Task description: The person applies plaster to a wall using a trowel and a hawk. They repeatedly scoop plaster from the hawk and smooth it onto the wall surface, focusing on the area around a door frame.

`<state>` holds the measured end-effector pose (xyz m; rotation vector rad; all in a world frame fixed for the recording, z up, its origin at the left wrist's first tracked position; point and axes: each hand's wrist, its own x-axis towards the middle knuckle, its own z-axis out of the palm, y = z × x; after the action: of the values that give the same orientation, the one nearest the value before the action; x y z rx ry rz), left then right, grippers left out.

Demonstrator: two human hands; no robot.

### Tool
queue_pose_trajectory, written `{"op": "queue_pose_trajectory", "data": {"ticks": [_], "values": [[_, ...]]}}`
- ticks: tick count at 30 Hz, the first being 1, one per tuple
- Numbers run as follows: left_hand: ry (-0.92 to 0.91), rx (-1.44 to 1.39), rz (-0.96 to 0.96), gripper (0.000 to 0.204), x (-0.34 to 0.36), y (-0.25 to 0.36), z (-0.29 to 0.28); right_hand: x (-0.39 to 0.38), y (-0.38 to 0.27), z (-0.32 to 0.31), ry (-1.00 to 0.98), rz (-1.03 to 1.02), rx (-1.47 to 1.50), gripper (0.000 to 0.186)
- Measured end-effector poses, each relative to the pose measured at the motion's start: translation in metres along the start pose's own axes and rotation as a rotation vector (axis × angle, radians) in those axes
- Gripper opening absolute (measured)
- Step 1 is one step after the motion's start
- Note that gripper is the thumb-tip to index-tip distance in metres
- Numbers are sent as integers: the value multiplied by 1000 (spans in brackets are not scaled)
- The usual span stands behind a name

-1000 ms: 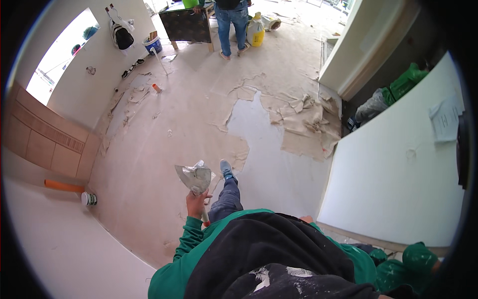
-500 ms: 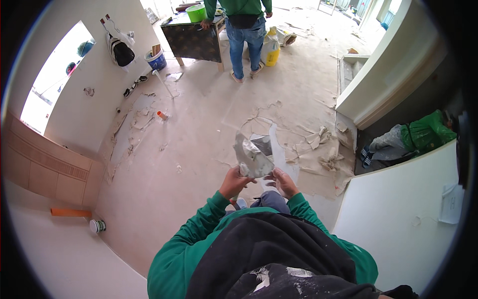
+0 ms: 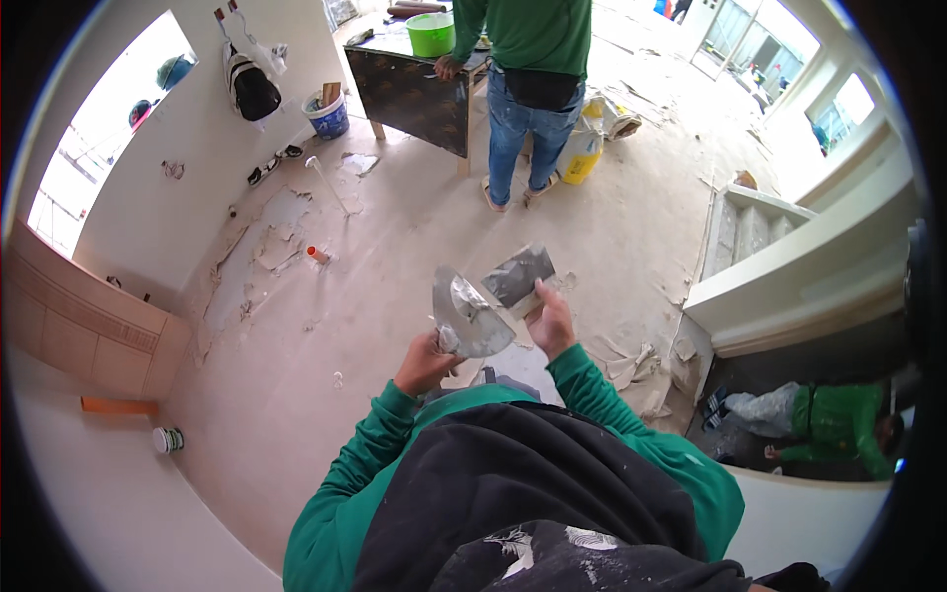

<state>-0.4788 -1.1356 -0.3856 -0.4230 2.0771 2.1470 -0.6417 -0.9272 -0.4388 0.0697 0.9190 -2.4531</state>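
My left hand (image 3: 426, 363) is closed round the lower end of a wide putty knife (image 3: 472, 318), whose grey blade carries pale smears and a lump of filler. Its handle is mostly hidden by the hand and my body. To the right, my right hand (image 3: 550, 322) grips a rectangular scraper (image 3: 520, 278) by its pale back edge, with the thumb on top. The scraper's dark blade points up and left, its lower corner close to the putty knife. Both tools are in front of my waist, above the floor.
Ahead, a person in green (image 3: 533, 89) stands at a dark-sided table (image 3: 409, 99) bearing a green tub (image 3: 431, 35). A yellow and white bag (image 3: 582, 158) stands beside them. Another person (image 3: 829, 419) is low down at right. Crumpled covering (image 3: 631, 370) and an orange pipe stub (image 3: 317, 254) are on the floor.
The scraper has come off the putty knife's blade, moving up and right with my right hand. My view has moved forward; the table and standing person appear larger.
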Motion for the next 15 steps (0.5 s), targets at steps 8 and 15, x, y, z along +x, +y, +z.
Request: {"op": "queue_pose_trajectory", "data": {"ticks": [8, 15], "values": [[23, -37, -1, 24, 120, 90, -76, 265, 4, 121, -525, 527, 385, 19], [-142, 57, 124, 30, 260, 139, -194, 402, 68, 203, -584, 799, 483, 22]]}}
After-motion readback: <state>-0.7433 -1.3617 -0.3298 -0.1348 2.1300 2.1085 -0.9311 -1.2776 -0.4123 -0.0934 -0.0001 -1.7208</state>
